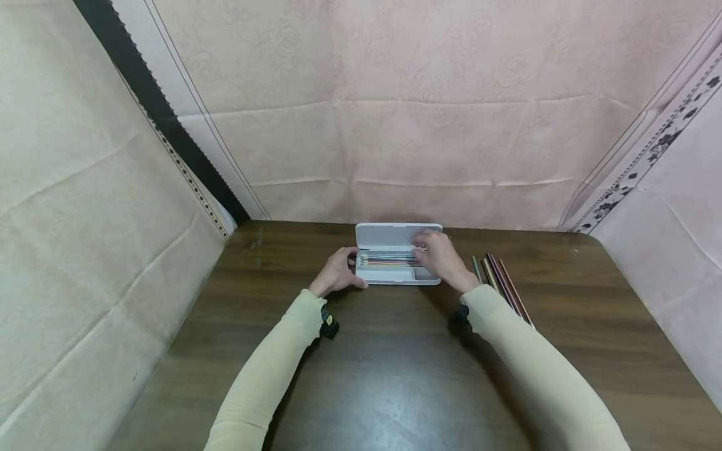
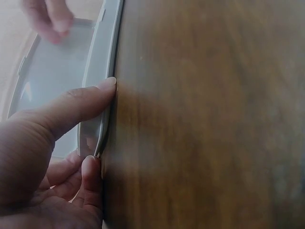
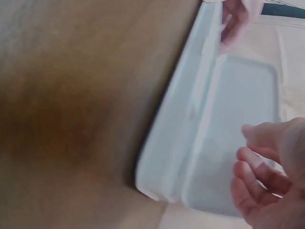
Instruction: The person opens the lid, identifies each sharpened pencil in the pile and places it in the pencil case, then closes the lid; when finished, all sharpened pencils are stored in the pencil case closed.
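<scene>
A white pencil case lies on the table with its lid raised at the back. Several colored pencils lie side by side in its long compartment. At the case's left end, my left hand grips it, thumb along the front edge and fingers bent around the end. My right hand hovers over the right part of the case, in front of the lid. Its fingers are loosely bent, and nothing shows between them in the right wrist view.
Several more colored pencils lie on the table to the right of the case, partly hidden by my right sleeve. The brown wooden table ends at the back against a pale patterned cloth.
</scene>
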`<state>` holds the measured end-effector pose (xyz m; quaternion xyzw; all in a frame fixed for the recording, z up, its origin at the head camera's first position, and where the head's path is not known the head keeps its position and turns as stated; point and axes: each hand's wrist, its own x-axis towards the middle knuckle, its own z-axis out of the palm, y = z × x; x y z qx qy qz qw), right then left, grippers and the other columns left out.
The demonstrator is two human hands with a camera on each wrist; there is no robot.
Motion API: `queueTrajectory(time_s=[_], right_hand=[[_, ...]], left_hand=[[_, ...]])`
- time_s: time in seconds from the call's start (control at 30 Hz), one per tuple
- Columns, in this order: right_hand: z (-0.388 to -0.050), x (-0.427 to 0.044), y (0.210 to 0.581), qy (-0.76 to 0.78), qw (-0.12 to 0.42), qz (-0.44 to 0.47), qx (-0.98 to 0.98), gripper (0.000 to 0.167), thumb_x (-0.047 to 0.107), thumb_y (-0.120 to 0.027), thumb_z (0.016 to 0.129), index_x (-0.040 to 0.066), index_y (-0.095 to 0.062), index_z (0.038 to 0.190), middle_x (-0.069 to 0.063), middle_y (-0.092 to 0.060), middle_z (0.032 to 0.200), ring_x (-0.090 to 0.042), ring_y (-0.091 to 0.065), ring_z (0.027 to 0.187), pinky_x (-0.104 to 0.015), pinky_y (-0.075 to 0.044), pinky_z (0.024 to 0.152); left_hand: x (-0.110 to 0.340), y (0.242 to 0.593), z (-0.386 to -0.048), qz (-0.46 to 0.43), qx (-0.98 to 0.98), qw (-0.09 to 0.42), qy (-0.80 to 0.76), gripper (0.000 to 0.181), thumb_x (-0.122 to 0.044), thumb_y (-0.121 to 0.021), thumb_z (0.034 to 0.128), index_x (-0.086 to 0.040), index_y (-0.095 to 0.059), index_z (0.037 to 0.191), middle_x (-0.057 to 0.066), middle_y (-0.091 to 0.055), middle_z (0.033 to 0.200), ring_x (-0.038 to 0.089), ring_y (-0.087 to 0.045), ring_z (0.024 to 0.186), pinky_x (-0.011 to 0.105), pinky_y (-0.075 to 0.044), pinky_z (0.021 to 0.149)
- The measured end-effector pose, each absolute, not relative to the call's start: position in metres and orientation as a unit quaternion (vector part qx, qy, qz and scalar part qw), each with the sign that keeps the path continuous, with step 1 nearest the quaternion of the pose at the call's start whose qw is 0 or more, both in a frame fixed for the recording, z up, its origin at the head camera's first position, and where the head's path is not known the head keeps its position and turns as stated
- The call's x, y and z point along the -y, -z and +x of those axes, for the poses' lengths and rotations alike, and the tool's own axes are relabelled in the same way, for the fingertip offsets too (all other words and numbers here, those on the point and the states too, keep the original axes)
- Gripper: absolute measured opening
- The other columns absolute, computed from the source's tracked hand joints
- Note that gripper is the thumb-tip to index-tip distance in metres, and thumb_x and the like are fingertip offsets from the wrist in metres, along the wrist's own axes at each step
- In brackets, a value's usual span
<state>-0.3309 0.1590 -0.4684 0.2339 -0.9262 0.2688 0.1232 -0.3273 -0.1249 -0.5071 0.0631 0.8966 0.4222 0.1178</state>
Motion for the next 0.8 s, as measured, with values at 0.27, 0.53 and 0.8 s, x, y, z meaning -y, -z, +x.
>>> queueTrajectory(time_s=[0.27, 0.53, 0.8], right_hand=[[-0.334, -0.179, 0.454, -0.338, 0.249, 0.188, 0.888, 0.028, 0.008, -0.080, 0.097, -0.009, -0.078, 0.118, -0.028, -0.074, 0.118, -0.045, -0.070, 0.112, -0.058, -0.056, 0.099], [-0.336, -0.192, 0.459, -0.341, 0.159, 0.138, 0.916, 0.037, 0.021, -0.069, 0.108, -0.004, -0.072, 0.135, -0.029, -0.070, 0.138, -0.048, -0.063, 0.130, -0.064, -0.048, 0.114], [-0.318, -0.197, 0.463, -0.377, 0.117, 0.129, 0.910, 0.028, 0.022, -0.067, 0.110, 0.000, -0.082, 0.120, -0.021, -0.078, 0.122, -0.037, -0.074, 0.105, -0.052, -0.059, 0.089]], left_hand=[[0.125, 0.507, -0.329, 0.068, -0.897, 0.117, -0.421, 0.096, -0.013, -0.097, 0.0799, -0.009, -0.047, 0.162, 0.015, -0.056, 0.153, 0.032, -0.057, 0.138, 0.049, -0.050, 0.118], [0.125, 0.511, -0.330, 0.060, -0.900, 0.115, -0.416, 0.096, -0.014, -0.097, 0.0794, -0.010, -0.047, 0.162, 0.013, -0.057, 0.152, 0.030, -0.058, 0.138, 0.047, -0.051, 0.117], [0.125, 0.511, -0.331, 0.060, -0.897, 0.112, -0.423, 0.099, -0.014, -0.097, 0.0791, -0.008, -0.044, 0.163, 0.014, -0.055, 0.155, 0.032, -0.058, 0.141, 0.048, -0.051, 0.117]])
